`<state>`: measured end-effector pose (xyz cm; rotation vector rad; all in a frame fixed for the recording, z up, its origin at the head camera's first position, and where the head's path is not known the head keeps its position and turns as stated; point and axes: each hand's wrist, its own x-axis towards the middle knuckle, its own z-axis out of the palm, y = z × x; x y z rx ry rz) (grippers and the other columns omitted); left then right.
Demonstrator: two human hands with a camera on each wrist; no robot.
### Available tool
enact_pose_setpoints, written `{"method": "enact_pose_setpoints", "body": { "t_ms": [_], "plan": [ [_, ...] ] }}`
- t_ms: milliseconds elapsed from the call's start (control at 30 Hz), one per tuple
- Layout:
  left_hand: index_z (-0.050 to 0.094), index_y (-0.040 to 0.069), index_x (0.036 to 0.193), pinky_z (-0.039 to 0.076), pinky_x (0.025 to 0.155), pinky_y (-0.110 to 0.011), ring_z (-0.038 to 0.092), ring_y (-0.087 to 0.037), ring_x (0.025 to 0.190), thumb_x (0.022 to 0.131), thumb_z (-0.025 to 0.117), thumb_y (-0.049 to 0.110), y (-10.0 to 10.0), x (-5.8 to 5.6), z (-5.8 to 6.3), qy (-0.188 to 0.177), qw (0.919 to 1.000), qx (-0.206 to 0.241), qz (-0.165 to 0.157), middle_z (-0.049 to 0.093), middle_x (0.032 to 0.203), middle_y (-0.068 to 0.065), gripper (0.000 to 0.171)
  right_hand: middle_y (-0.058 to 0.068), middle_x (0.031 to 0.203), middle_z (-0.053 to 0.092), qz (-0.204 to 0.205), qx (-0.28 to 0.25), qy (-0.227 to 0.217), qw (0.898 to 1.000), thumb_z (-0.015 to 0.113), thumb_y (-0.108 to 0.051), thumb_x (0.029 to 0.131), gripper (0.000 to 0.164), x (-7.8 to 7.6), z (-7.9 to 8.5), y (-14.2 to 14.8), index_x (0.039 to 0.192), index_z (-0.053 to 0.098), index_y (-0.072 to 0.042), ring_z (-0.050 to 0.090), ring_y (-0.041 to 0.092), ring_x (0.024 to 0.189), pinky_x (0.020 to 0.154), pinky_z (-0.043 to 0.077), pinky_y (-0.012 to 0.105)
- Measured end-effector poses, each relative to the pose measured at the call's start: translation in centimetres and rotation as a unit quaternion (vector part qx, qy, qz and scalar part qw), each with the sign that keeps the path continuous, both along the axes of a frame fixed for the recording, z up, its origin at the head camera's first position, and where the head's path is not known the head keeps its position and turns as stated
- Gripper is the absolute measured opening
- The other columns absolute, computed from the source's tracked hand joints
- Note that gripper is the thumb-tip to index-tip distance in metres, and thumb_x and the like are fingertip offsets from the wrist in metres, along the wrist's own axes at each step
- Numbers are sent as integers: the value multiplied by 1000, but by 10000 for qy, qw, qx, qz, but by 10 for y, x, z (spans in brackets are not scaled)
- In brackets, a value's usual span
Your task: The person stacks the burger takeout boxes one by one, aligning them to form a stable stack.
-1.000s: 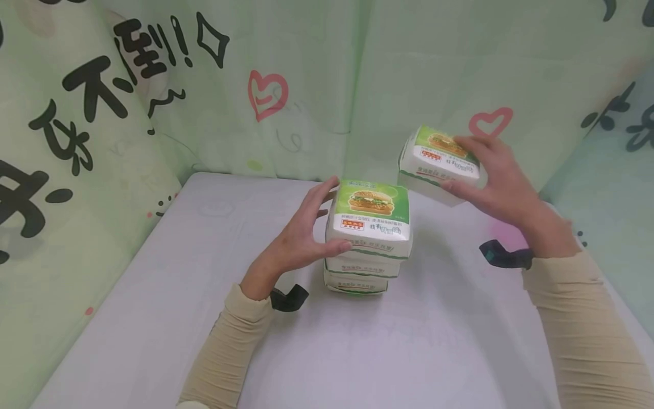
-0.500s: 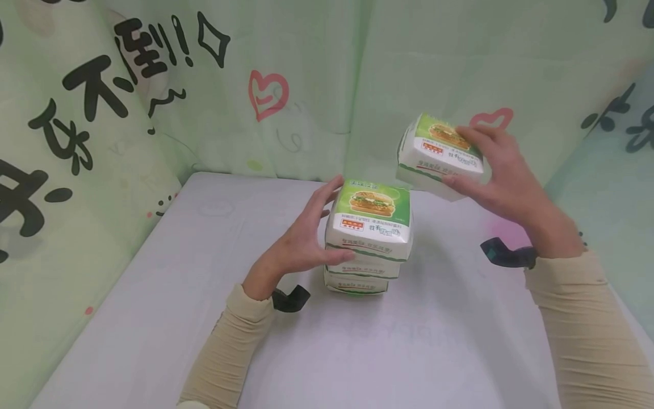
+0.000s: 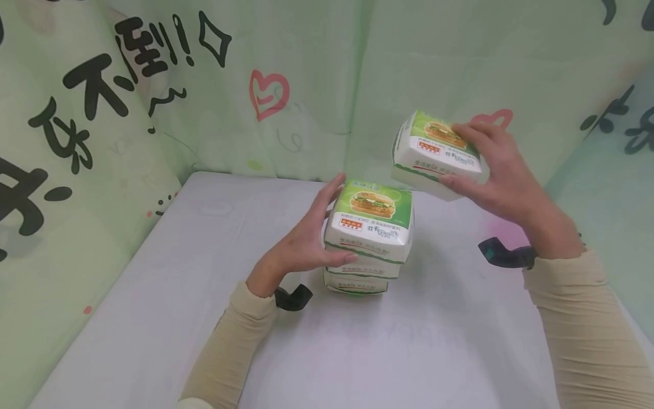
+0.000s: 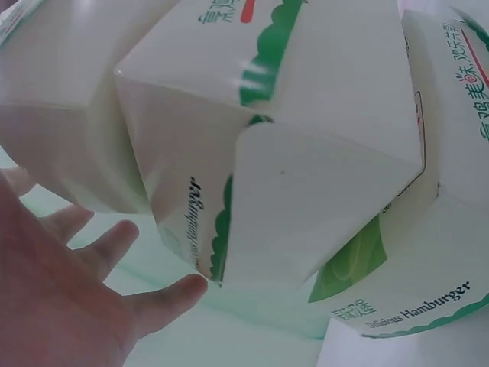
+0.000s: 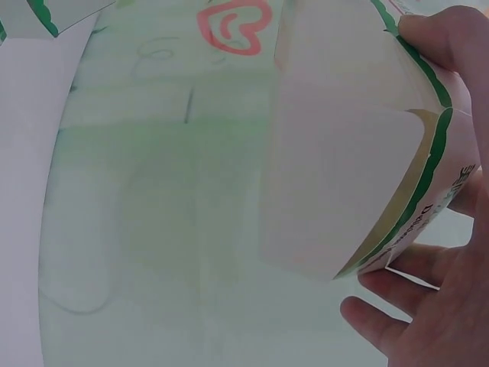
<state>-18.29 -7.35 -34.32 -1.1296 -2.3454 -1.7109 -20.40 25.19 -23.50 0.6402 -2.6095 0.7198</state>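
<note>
In the head view, several white and green hamburger boxes stand stacked, a burger printed on the top box [image 3: 373, 207]. My left hand [image 3: 306, 241] holds the top box at its left side, thumb across the front and index finger at the back corner. The left wrist view shows its other fingers [image 4: 111, 245] spread beside the box walls. My right hand [image 3: 503, 176] grips another hamburger box [image 3: 434, 153] by its right side, held tilted in the air behind and right of the stack. The right wrist view shows that box's plain underside [image 5: 344, 168].
The stack stands on a white-covered table [image 3: 434, 346]. Pale green curtains [image 3: 306, 45] with black writing and pink hearts hang behind the table and along both sides.
My right hand has raised its box a little and brought it slightly left. The top box of the stack has turned slightly, with my left hand shifting a bit right along it.
</note>
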Motion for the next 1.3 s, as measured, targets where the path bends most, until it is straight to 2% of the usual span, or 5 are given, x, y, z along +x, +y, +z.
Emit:
{"method": "enact_pose_setpoints", "body": {
  "t_ms": [100,300,800,1067,1300],
  "plan": [
    [1,33,158,30,119,-46,17,-8,151,72,84,23,1,-2,-2,9,10000,23,-22,11,165,11,121,12,157,32,24,-16,-37,10000,75,-23,85,79,0,0,-2,154,36,-21,29,36,139,99,32,64],
    [1,36,158,29,119,-46,21,-10,150,71,85,22,1,-5,-4,139,9999,75,22,16,165,2,121,11,156,33,74,9,66,10000,76,-21,84,80,0,1,-5,154,37,-22,30,35,138,98,34,63],
    [3,38,157,31,119,-45,25,-14,147,71,87,20,4,-2,-2,84,9994,15,344,16,162,2,122,7,153,38,402,10,68,9992,79,-20,81,81,9,10,-16,152,40,-26,35,33,136,94,37,60],
    [4,40,157,30,118,-48,25,-13,147,70,88,23,5,1,0,75,9991,-29,416,16,161,5,122,7,151,40,514,134,99,9985,80,-21,80,82,12,12,-22,152,40,-27,38,29,131,88,39,49],
    [3,37,158,32,115,-55,24,-17,146,69,89,25,7,3,1,207,9982,-129,541,16,161,0,124,6,151,40,707,175,110,9973,81,-20,79,83,16,14,-28,152,40,-27,41,28,128,87,39,44]
  ]
}}
